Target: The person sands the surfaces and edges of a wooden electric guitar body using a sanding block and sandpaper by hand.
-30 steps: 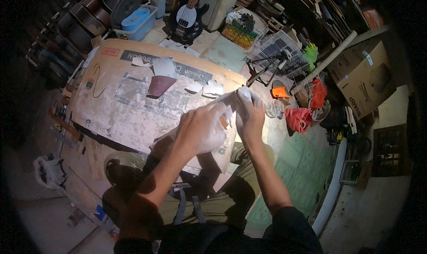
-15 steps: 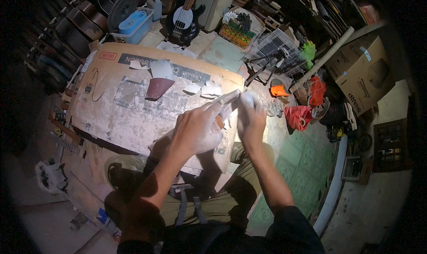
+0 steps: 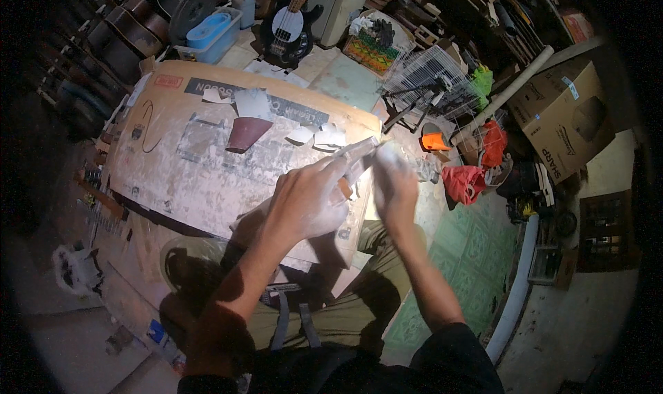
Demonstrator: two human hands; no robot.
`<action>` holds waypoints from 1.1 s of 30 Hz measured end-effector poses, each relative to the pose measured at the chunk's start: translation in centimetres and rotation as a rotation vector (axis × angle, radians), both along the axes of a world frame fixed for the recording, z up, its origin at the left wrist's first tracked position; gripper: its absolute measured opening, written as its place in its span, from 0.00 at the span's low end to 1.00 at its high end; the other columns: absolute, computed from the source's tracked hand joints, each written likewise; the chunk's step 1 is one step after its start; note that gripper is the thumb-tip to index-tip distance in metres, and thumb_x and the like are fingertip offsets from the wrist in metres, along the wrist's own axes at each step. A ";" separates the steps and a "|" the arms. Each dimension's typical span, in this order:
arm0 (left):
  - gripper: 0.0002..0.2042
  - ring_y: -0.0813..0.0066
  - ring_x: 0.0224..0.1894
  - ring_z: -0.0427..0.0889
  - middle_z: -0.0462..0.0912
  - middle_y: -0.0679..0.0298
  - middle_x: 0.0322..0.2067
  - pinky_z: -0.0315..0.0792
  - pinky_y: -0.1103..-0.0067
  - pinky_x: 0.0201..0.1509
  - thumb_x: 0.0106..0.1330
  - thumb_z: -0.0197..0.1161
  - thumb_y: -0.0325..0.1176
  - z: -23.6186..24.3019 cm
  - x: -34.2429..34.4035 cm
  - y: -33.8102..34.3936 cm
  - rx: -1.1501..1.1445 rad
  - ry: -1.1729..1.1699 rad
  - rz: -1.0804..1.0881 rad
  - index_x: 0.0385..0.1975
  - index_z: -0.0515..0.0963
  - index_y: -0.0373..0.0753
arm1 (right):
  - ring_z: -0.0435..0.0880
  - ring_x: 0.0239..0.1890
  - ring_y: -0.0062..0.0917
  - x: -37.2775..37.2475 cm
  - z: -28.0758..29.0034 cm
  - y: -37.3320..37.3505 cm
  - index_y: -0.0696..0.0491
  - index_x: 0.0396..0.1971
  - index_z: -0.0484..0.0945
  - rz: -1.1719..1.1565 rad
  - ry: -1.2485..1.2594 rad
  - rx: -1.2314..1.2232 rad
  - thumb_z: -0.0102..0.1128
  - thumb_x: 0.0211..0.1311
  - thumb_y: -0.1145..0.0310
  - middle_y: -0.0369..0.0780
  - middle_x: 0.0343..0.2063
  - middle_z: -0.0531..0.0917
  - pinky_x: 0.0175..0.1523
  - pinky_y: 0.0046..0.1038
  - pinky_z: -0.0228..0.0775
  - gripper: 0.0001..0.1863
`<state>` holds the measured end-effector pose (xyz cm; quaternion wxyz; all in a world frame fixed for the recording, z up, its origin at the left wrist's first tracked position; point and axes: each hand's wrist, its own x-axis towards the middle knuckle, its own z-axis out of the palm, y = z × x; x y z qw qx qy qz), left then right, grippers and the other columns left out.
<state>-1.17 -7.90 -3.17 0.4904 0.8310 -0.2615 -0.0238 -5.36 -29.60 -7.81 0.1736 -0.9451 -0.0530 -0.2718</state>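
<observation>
My left hand [image 3: 307, 199], coated in pale dust, is closed around a dusty wooden piece [image 3: 360, 149]. Its narrow end sticks out past the fingers toward the right, and a brown patch shows by the palm. At that end is my right hand [image 3: 396, 187], fingers bent together and smeared by motion; what they pinch is hidden. Under both hands lies a cardboard sheet [image 3: 193, 180] whitened with dust. On it rest a maroon sandpaper piece [image 3: 247, 134], a grey-white sheet [image 3: 253, 105] and several torn pale scraps [image 3: 329, 140].
Guitar bodies [image 3: 128, 31] line the far left beside a blue tub [image 3: 210, 38]. A black bass guitar [image 3: 284, 31] stands behind the cardboard. To the right are a white wire rack [image 3: 435, 80], red cloth [image 3: 463, 183], an orange-and-black item [image 3: 434, 140] and a large carton [image 3: 563, 118].
My right hand has shifted slightly down and to the right along the wooden piece's end. My left hand keeps its grip almost in place.
</observation>
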 end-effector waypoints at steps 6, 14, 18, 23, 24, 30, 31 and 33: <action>0.15 0.43 0.36 0.81 0.81 0.51 0.33 0.75 0.59 0.38 0.45 0.63 0.30 0.3 0.0 0.1 0.016 0.024 -0.009 0.36 0.74 0.40 | 0.77 0.47 0.46 0.5 1.1 0.3 0.48 0.54 0.79 -0.002 0.024 0.011 0.62 0.56 0.78 0.51 0.50 0.79 0.54 0.39 0.69 0.23; 0.15 0.44 0.36 0.82 0.81 0.52 0.33 0.76 0.60 0.39 0.45 0.64 0.29 0.0 -0.1 0.0 0.050 -0.014 0.008 0.36 0.75 0.41 | 0.78 0.48 0.46 1.3 1.3 0.9 0.49 0.54 0.78 -0.017 0.067 0.043 0.63 0.53 0.80 0.52 0.50 0.79 0.54 0.40 0.68 0.25; 0.15 0.44 0.36 0.82 0.81 0.52 0.33 0.76 0.61 0.38 0.46 0.64 0.29 -0.2 -0.2 0.0 -0.011 -0.015 -0.047 0.36 0.76 0.41 | 0.80 0.47 0.45 2.7 1.2 -0.4 0.50 0.54 0.78 -0.041 0.024 0.149 0.62 0.51 0.83 0.50 0.46 0.81 0.52 0.39 0.70 0.27; 0.15 0.45 0.36 0.82 0.81 0.52 0.34 0.77 0.61 0.39 0.45 0.64 0.30 -0.5 0.1 0.0 0.022 -0.018 0.030 0.36 0.76 0.41 | 0.83 0.45 0.43 2.9 0.4 0.0 0.56 0.51 0.79 0.015 -0.014 0.106 0.62 0.56 0.78 0.50 0.44 0.83 0.52 0.36 0.74 0.20; 0.15 0.45 0.37 0.82 0.82 0.52 0.34 0.77 0.61 0.39 0.46 0.64 0.30 -0.5 0.0 -0.4 0.037 -0.045 0.004 0.36 0.76 0.41 | 0.83 0.45 0.44 5.3 1.0 -2.1 0.56 0.50 0.80 -0.032 0.025 0.284 0.63 0.57 0.76 0.50 0.43 0.84 0.52 0.36 0.74 0.18; 0.16 0.45 0.36 0.82 0.82 0.52 0.35 0.76 0.59 0.39 0.45 0.64 0.30 -0.6 0.3 0.5 0.061 -0.025 0.026 0.37 0.76 0.42 | 0.83 0.50 0.38 2.3 1.8 -2.1 0.59 0.51 0.79 -0.019 -0.061 0.434 0.64 0.56 0.80 0.48 0.45 0.83 0.58 0.34 0.73 0.20; 0.15 0.44 0.37 0.82 0.82 0.52 0.35 0.76 0.59 0.39 0.45 0.64 0.30 -0.5 0.4 1.0 0.083 -0.012 0.020 0.37 0.76 0.42 | 0.83 0.51 0.37 1.2 2.0 -0.8 0.58 0.53 0.78 0.033 -0.041 0.227 0.63 0.56 0.82 0.49 0.48 0.82 0.57 0.33 0.73 0.21; 0.15 0.45 0.37 0.81 0.81 0.52 0.34 0.76 0.61 0.39 0.45 0.63 0.29 0.0 0.0 0.6 0.039 -0.010 -0.002 0.36 0.76 0.41 | 0.82 0.52 0.38 0.1 0.9 1.1 0.55 0.53 0.78 0.002 0.019 0.101 0.62 0.53 0.84 0.51 0.49 0.81 0.59 0.34 0.71 0.25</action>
